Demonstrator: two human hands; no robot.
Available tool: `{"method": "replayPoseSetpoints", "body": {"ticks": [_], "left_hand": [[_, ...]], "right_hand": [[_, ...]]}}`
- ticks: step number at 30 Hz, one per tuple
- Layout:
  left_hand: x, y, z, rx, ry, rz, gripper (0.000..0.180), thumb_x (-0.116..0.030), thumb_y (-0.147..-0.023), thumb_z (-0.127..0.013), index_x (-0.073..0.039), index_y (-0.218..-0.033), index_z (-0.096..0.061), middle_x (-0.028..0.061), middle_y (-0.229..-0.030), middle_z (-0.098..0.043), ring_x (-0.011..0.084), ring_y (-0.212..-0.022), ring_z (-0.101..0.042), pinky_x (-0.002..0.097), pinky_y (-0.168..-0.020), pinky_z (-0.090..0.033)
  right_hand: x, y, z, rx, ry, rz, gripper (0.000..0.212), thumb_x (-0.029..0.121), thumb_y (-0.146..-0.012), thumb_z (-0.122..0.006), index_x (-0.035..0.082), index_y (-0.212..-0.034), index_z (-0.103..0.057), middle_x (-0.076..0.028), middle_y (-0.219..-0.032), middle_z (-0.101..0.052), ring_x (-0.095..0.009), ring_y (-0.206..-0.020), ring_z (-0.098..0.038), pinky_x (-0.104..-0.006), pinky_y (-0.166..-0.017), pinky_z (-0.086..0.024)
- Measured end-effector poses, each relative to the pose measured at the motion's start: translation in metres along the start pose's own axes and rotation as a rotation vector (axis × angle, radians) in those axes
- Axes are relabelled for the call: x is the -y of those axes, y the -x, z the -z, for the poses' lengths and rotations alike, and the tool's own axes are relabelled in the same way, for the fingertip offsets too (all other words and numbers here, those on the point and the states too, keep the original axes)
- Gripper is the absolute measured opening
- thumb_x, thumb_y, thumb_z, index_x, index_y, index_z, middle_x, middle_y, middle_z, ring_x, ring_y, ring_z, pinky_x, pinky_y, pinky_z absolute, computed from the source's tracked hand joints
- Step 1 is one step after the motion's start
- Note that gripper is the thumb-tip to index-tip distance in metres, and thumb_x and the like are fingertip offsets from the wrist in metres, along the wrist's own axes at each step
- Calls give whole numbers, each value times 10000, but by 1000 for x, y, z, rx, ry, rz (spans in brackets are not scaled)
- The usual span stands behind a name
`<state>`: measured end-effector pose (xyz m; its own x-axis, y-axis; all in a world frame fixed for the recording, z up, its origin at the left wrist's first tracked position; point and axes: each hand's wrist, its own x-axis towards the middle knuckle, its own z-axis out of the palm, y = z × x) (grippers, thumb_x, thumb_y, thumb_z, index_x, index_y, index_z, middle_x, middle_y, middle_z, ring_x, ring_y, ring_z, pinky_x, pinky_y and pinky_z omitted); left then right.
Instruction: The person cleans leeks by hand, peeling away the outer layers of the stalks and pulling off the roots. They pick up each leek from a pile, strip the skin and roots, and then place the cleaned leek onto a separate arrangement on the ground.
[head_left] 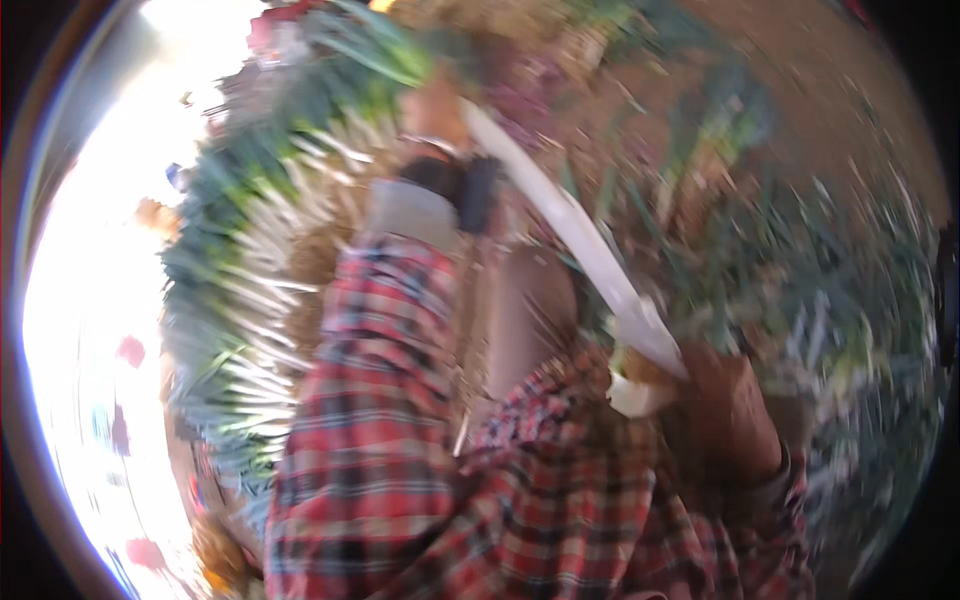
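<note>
My left hand (436,112), stretched far forward, is closed round a long leek where its white stalk meets the green leaves. The leek's white stalk (575,225) slants from that hand down to the right, its green leaves (392,50) spreading beyond my fingers. At the lower end my right hand (715,400) is closed on the leek, its fingers smeared and partly hidden. A short pale curled piece (638,397) shows beside that hand; whether it is a loose layer of the leek I cannot tell.
To my left lies a curved row of leeks (265,310), white ends inward and green tops outward. Green leaf scraps (780,270) are heaped at the right. Bare brown soil (820,80) shows at the far right. My knee (530,310) rises between my arms.
</note>
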<state>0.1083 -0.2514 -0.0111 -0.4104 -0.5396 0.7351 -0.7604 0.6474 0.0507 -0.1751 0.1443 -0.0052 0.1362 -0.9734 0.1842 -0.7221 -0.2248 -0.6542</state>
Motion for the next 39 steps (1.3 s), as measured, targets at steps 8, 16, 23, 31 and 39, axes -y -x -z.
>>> {"method": "replayPoseSetpoints", "body": {"ticks": [8,16,23,31,39], "left_hand": [[161,-29,42,-144,456,629,170,-194,-906,-587,-28,-943,-582,82,-809,-634,247,-766,-643,422,-663,-530],[0,-68,61,-256,1848,809,264,-228,-937,-607,-123,-737,-469,-48,-627,-411,75,-478,-391,262,-488,-419],[-73,-72,80,60,2335,457,233,-287,-902,-671,-123,-780,-560,-96,-606,-409,36,-477,-402,233,-498,-410],[-122,-76,81,89,2362,586,248,-208,-874,-674,-25,-938,-519,-41,-638,-422,77,-527,-427,271,-572,-430],[-109,-62,76,294,2533,451,265,-303,-939,-603,-63,-887,-502,-64,-617,-386,69,-497,-408,264,-526,-404]], "right_hand": [[-50,124,2,118,-253,-297,322,33,-796,-624,10,-1115,-590,-219,-833,-618,-403,-788,-621,-418,-691,-496],[-173,71,125,-826,576,-508,550,241,-867,-682,20,-1336,-497,-191,-1299,-555,-284,-1209,-526,-383,-999,-423],[-69,-27,0,-302,-325,43,469,215,-882,-684,-15,-1258,-522,-200,-1223,-593,-296,-1052,-618,-380,-878,-501],[-61,-28,-52,-594,-277,-43,282,115,-856,-678,4,-1098,-587,-157,-872,-617,-349,-757,-620,-392,-662,-487],[-96,1,-41,-381,-539,-122,182,70,-860,-651,8,-1029,-620,-155,-895,-629,-336,-790,-626,-406,-714,-491]]}}
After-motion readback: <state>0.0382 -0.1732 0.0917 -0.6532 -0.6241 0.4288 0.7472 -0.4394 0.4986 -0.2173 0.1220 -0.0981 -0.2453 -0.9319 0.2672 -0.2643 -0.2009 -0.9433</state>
